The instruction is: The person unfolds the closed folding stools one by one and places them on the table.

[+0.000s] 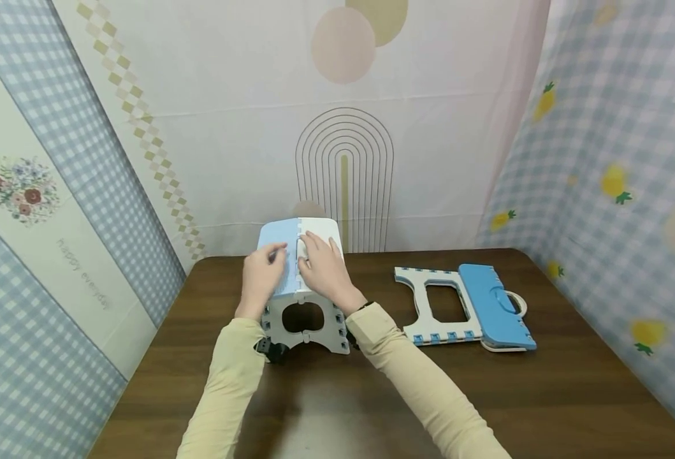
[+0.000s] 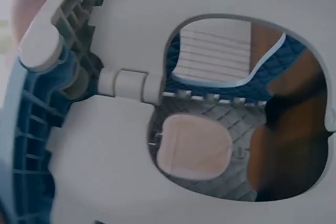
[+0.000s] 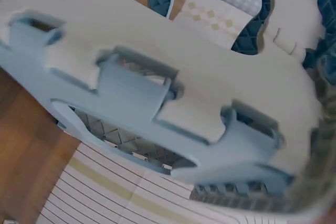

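A folding step stool (image 1: 287, 229) stands unfolded at the back of the table, one half of its top light blue and the other white. Over the blue half is my left hand (image 1: 261, 277), fingers loosely bent, with nothing visible between thumb and fingertip. My right hand (image 1: 326, 266) lies over the white half with fingers fairly straight, its thumb and index finger beside a small white handle piece (image 1: 301, 248) at the middle seam. The left wrist view shows the stool's white end panel (image 2: 100, 150) with its large opening. In the right wrist view are its light blue hinges (image 3: 134, 87).
A second blue and white folding stool (image 1: 489, 299) lies folded flat on the brown wooden table (image 1: 457, 395), to the right, its white carrying handle (image 1: 517, 303) pointing right. Patterned cloths (image 1: 245, 159) hang behind and on both sides of the table.
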Motion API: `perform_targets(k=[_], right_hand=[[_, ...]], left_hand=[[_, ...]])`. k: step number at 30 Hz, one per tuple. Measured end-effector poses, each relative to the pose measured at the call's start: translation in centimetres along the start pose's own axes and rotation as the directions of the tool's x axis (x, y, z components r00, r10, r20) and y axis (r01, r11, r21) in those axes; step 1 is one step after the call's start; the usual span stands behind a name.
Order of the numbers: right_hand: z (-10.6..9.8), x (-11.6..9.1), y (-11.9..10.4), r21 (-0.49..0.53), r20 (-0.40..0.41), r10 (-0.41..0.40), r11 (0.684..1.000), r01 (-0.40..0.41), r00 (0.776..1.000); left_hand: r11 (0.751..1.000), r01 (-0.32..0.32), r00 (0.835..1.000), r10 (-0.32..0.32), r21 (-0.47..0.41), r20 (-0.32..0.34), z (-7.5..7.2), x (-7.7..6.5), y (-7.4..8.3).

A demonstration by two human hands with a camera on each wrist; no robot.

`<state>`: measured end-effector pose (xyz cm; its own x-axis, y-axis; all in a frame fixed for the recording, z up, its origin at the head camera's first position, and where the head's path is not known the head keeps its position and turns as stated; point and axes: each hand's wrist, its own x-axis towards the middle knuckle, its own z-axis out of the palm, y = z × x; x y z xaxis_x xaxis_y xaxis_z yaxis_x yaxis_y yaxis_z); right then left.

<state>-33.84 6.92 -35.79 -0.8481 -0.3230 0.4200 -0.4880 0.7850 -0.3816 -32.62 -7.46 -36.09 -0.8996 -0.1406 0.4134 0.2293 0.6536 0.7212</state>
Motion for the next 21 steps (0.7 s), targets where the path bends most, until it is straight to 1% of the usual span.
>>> perform_targets(k=[1,2,3,4,5,7,8,9,10,11,12,14,16,18,19,20,21], right_hand=[[-0.1,-0.2,0.1,0.032,-0.091,-0.026,0.999,0.029,0.996],[-0.2,-0.4,0.4,0.056,-0.181,-0.053,0.996,0.065,0.982],[-0.5,-0.8,0.8,0.083,-0.266,-0.067,0.992,0.092,0.962],[-0.9,-1.3,1.3,0.117,-0.333,-0.07,0.987,0.115,0.94],[-1.4,-1.9,2.0,0.15,-0.387,-0.068,0.979,0.135,0.92],[-2.4,-3.4,3.8,0.2,-0.456,-0.049,0.967,0.156,0.889],[-3.0,-4.2,4.9,0.213,-0.481,-0.039,0.964,0.159,0.876],[-3.5,-5.1,6.0,0.23,-0.494,-0.017,0.962,0.149,0.869],[-4.0,-6.0,7.2,0.246,-0.495,0.007,0.96,0.132,0.869],[-4.5,-6.9,8.2,0.26,-0.485,0.04,0.96,0.101,0.874],[-5.0,-7.8,9.3,0.274,-0.462,0.08,0.96,0.056,0.883],[-5.8,-9.4,11.3,0.285,-0.405,0.161,0.958,-0.043,0.9],[-6.6,-10.9,13.1,0.282,-0.312,0.242,0.947,-0.154,0.919],[-7.1,-12.1,15.1,0.253,-0.213,0.303,0.935,-0.247,0.929],[-7.3,-12.6,16.1,0.23,-0.169,0.323,0.932,-0.281,0.931],[-7.6,-13.1,17.1,0.213,-0.12,0.344,0.925,-0.315,0.931],[-8.1,-13.7,18.2,0.191,-0.078,0.367,0.918,-0.347,0.927]], left_hand=[[0.996,-0.034,0.997,0.028,-0.081,-0.072,-0.1,0.0,0.0],[0.985,-0.085,0.988,0.063,-0.153,-0.141,-0.2,-0.1,0.2],[0.97,-0.145,0.975,0.107,-0.197,-0.194,-0.3,-0.3,0.5],[0.952,-0.209,0.96,0.156,-0.225,-0.231,-0.4,-0.6,0.9],[0.935,-0.261,0.947,0.202,-0.238,-0.248,-0.4,-1.0,1.4],[0.906,-0.349,0.925,0.29,-0.241,-0.246,0.0,-2.0,2.5],[0.892,-0.38,0.917,0.328,-0.244,-0.229,0.2,-2.5,3.1],[0.881,-0.403,0.911,0.36,-0.248,-0.203,0.5,-3.1,3.6],[0.871,-0.42,0.906,0.386,-0.254,-0.174,0.9,-3.6,4.1],[0.865,-0.428,0.904,0.405,-0.261,-0.139,1.3,-4.1,4.6],[0.859,-0.435,0.9,0.423,-0.27,-0.102,1.8,-4.6,5.1],[0.846,-0.448,0.887,0.461,-0.29,-0.029,3.0,-5.5,6.0],[0.834,-0.459,0.87,0.491,-0.305,0.033,4.5,-6.3,6.7],[0.832,-0.459,0.86,0.504,-0.312,0.077,6.2,-7.1,7.2],[0.831,-0.459,0.857,0.507,-0.314,0.089,7.2,-7.5,7.3],[0.836,-0.45,0.858,0.502,-0.314,0.107,8.2,-7.9,7.4],[0.844,-0.433,0.859,0.493,-0.317,0.138,9.2,-8.3,7.4]])
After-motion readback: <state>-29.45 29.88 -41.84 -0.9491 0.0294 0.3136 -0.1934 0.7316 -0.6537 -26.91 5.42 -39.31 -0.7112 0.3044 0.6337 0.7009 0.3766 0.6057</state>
